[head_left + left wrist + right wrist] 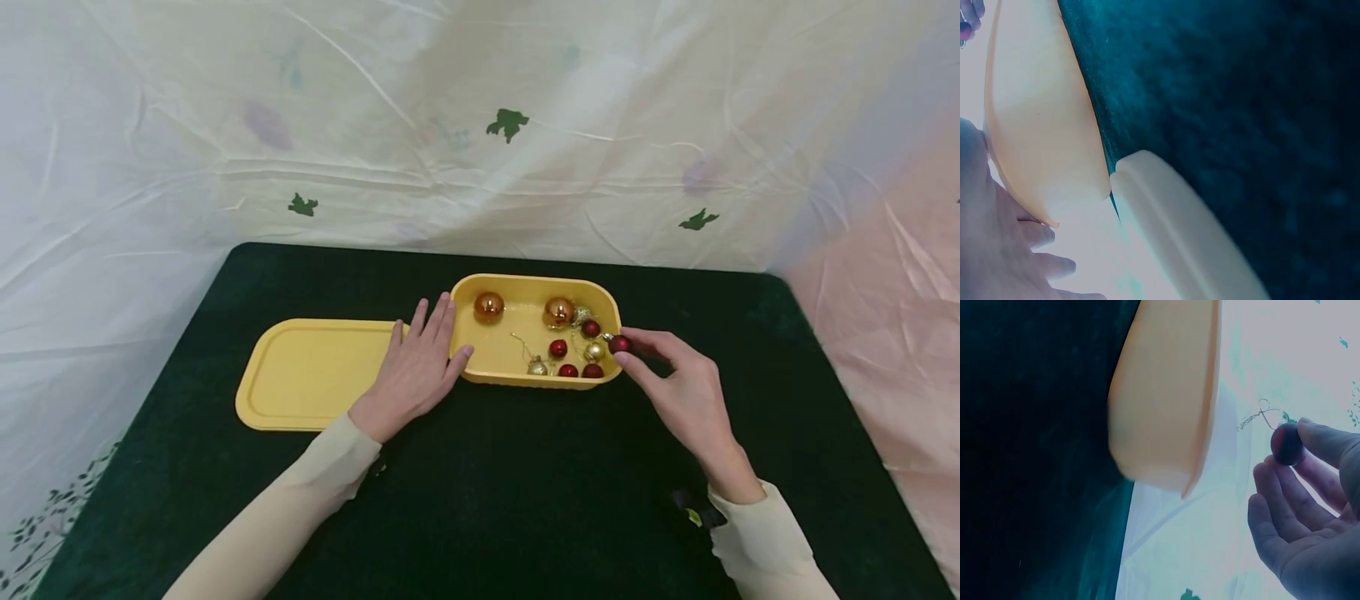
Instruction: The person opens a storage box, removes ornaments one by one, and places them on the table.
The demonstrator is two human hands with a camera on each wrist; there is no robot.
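A yellow box (495, 367) lies on the dark green table with several small baubles in it. Two copper balls (489, 307) are the largest. Smaller red baubles (558, 348) and gold ones (537, 366) gather toward its right end. My left hand (420, 364) rests with straight fingers against the box's left end, its wrist over the yellow lid (300, 375). With thumb and fingertips, my right hand (682, 392) pinches a dark red bauble (1287, 444) at the box's right rim. A thin wire loop (1264, 412) sticks out from this bauble.
The lid lies flat to the left of the box, partly under the left hand. A pale patterned cloth (420, 167) hangs behind the table (480, 500) and down both sides. A dark wrist strap (697, 508) shows by the right sleeve.
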